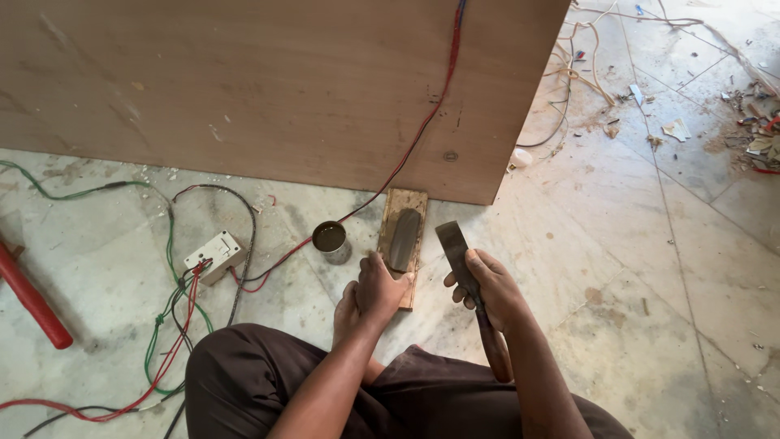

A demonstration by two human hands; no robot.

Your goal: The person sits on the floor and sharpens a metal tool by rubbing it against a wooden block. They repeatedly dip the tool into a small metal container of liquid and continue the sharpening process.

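tin cup (pixel 329 238) beside sharpening stone (pixel 404 239)

A large plywood panel (pixel 268 81) stands across the top, from ten to one o'clock. At nine o'clock a white switch box (pixel 214 254) sits among red, green and black wires (pixel 175 301), with a red pipe (pixel 31 299) beyond it. Scraps of debris (pixel 756 130) litter the tiled floor (pixel 650 268) at two o'clock.
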